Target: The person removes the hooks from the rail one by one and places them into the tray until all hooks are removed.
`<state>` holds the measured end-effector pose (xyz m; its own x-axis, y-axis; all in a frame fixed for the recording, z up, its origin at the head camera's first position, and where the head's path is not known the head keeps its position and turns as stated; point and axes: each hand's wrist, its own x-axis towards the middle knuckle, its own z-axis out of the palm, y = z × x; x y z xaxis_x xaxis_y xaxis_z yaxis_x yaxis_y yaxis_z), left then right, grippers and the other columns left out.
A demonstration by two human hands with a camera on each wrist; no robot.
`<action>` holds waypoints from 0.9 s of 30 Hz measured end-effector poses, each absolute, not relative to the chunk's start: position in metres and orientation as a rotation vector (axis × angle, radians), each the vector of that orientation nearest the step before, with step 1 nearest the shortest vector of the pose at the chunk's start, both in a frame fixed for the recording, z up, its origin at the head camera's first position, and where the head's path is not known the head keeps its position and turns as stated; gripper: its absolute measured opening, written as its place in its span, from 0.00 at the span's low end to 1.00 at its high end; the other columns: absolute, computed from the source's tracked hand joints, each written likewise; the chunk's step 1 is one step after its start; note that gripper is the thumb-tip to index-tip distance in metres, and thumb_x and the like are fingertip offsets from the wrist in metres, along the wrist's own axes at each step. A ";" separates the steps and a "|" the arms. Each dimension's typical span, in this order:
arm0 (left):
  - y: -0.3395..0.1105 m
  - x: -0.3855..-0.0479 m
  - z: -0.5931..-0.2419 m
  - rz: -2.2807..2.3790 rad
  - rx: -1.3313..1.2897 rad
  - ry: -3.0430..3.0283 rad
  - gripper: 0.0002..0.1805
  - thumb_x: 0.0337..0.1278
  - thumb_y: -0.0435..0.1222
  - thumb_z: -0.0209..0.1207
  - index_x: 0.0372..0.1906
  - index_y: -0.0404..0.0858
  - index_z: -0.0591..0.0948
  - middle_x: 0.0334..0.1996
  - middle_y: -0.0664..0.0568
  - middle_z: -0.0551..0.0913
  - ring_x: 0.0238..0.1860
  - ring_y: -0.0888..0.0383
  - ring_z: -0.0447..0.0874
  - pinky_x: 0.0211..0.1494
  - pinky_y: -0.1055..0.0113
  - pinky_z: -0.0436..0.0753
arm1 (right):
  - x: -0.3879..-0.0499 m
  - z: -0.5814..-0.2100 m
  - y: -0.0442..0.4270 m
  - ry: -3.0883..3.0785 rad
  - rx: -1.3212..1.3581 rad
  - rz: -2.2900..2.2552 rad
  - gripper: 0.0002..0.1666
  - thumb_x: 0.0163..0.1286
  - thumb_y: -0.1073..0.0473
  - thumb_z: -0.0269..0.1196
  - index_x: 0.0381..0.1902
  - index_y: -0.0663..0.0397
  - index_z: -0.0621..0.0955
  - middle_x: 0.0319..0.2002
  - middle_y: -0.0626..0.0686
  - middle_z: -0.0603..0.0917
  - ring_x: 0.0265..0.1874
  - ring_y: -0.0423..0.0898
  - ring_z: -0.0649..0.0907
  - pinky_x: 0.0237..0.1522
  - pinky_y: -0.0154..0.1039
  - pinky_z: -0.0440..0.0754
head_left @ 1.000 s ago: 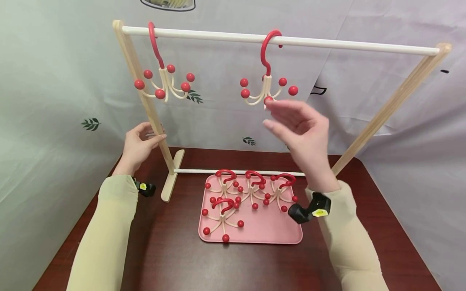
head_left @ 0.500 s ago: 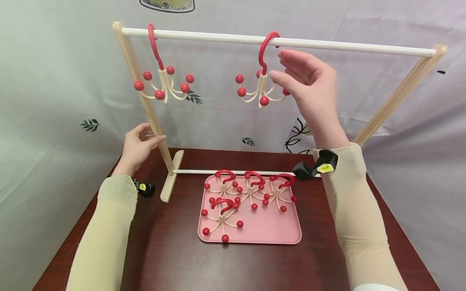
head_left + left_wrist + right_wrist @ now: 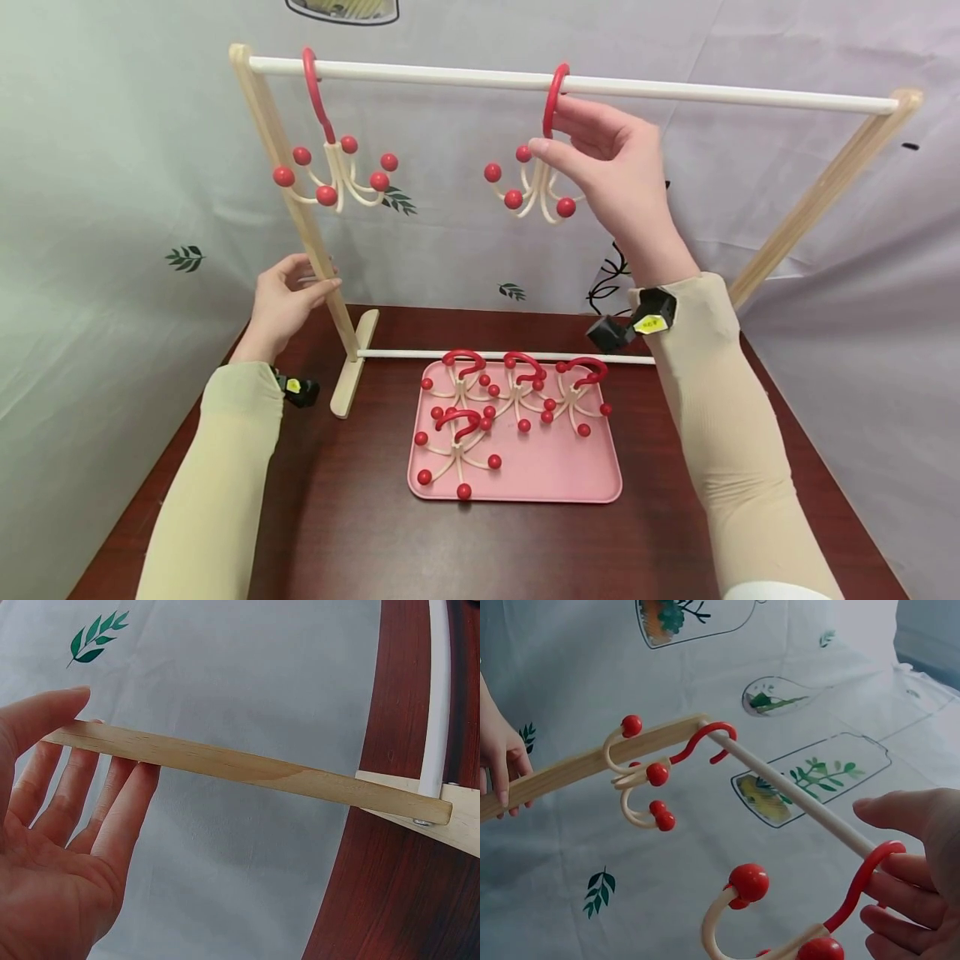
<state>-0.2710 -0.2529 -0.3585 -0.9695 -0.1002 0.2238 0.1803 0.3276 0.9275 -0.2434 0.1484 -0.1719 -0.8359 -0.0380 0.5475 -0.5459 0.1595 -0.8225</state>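
In the head view, my left hand (image 3: 283, 304) grips the left wooden post (image 3: 306, 221) of a hanging rack, thumb on one side and fingers on the other. My right hand (image 3: 618, 171) is raised to the middle octopus-style hanger (image 3: 542, 179), which hangs from the white rod (image 3: 720, 92) by its red hook. The right wrist view has the fingers (image 3: 911, 896) touching that hook (image 3: 849, 907), while the thumb stands apart from it. A second hanger (image 3: 337, 171) hangs near the rod's left end. Both have cream arms tipped with red balls.
Several more hangers (image 3: 459, 450) lie on a pink tray (image 3: 555, 479) below the rack. The tray sits on a dark wooden table (image 3: 360, 517). The rack's right post (image 3: 825, 196) slants behind my right arm. A patterned cloth (image 3: 450, 267) hangs behind.
My right hand has risen from beside the middle hanger's balls, then moved left to its hook. That hanger has turned on the rod. My left hand stays on the post.
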 end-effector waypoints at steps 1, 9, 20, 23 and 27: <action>-0.253 -0.271 -0.358 -1.691 -0.072 -2.355 0.30 0.63 0.41 0.70 0.67 0.37 0.75 0.57 0.46 0.81 0.53 0.61 0.82 0.48 0.73 0.82 | -0.244 -0.172 0.149 -2.035 0.550 1.722 0.25 0.60 0.60 0.77 0.57 0.50 0.87 0.52 0.52 0.87 0.55 0.45 0.83 0.62 0.35 0.73; -0.254 -0.272 -0.359 -1.700 -0.067 -2.348 0.29 0.63 0.41 0.70 0.65 0.38 0.76 0.56 0.48 0.81 0.52 0.61 0.82 0.47 0.74 0.82 | -0.245 -0.166 0.161 -1.926 0.454 1.743 0.17 0.60 0.61 0.78 0.48 0.51 0.90 0.41 0.52 0.89 0.42 0.47 0.86 0.45 0.33 0.77; -0.252 -0.273 -0.358 -1.712 -0.069 -2.331 0.25 0.63 0.40 0.70 0.62 0.41 0.79 0.53 0.50 0.82 0.49 0.63 0.83 0.47 0.74 0.83 | -0.248 -0.161 0.183 -1.893 0.339 1.767 0.14 0.60 0.62 0.77 0.45 0.54 0.90 0.37 0.55 0.89 0.33 0.51 0.86 0.35 0.32 0.82; -0.252 -0.273 -0.357 -1.714 -0.076 -2.331 0.25 0.62 0.40 0.70 0.62 0.41 0.78 0.53 0.50 0.82 0.49 0.63 0.83 0.47 0.73 0.83 | -0.250 -0.160 0.187 -1.849 0.342 1.829 0.16 0.58 0.63 0.78 0.45 0.56 0.90 0.37 0.57 0.89 0.34 0.52 0.88 0.41 0.34 0.85; -0.251 -0.272 -0.357 -1.712 -0.083 -2.327 0.25 0.63 0.40 0.70 0.62 0.40 0.79 0.53 0.50 0.83 0.49 0.63 0.83 0.46 0.74 0.83 | -0.251 -0.160 0.190 -1.822 0.344 1.857 0.17 0.56 0.65 0.79 0.44 0.59 0.90 0.36 0.58 0.89 0.34 0.51 0.88 0.44 0.36 0.85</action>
<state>-0.2722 -0.2511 -0.3569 -0.9668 -0.1018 0.2342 0.1933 0.3076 0.9317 -0.2512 0.1896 -0.1604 -0.8370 0.1802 0.5167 -0.5200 0.0320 -0.8536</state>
